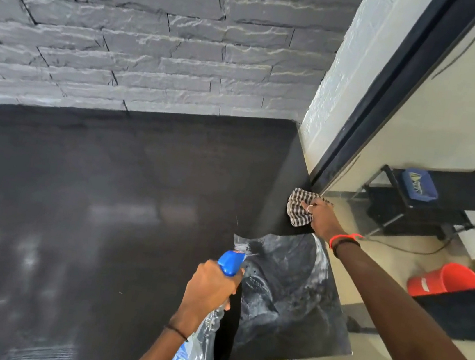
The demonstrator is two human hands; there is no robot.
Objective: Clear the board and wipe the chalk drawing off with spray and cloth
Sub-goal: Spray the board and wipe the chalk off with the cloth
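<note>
So the big black desk (78, 218) takes up most of the view, shiny and reflecting light, butted against a grey stone wall (147, 33). The board (290, 291) sits at the desk's right edge, with smeary white chalk across its near half, while the far half looks clean. Right hand (321, 214) is clenched on a checkered cloth (298, 205), pressing it onto the board's far end. Left hand (210, 287) grips a blue-topped spray bottle (202, 336), nozzle facing the chalky patch.
</note>
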